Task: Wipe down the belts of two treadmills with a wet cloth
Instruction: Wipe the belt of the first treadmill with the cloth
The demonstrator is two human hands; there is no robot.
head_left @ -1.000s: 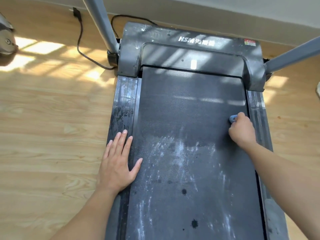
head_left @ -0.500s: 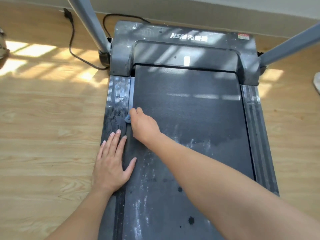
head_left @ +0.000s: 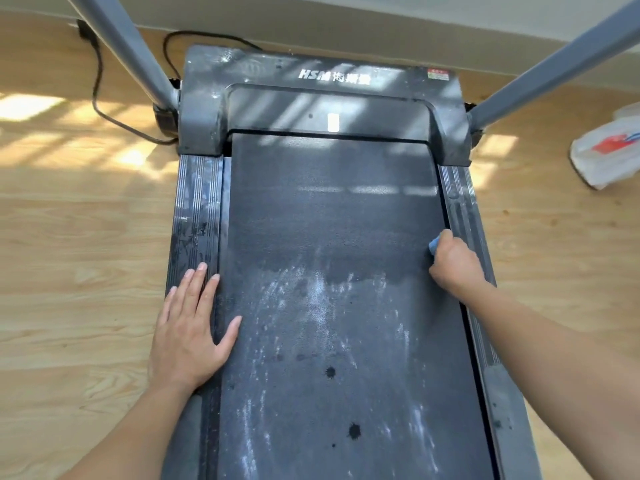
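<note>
- Blue cloth [head_left: 437, 241] sits bunched in our right hand [head_left: 455, 263], fingers curled round it, at the right edge of the treadmill belt [head_left: 329, 220].
- Our left hand [head_left: 192, 329] lies flat, fingers spread, on the left side rail [head_left: 197, 209].
- White dusty streaks [head_left: 311, 299] cover the belt's near half.

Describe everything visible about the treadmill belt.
The belt is a black, textured band lying flat between side rails. Its far half looks dark and wiped; the near half carries whitish streaks and black spots. The right hand holds a blue cloth at its right edge; the left hand rests its thumb on the left edge.
</note>
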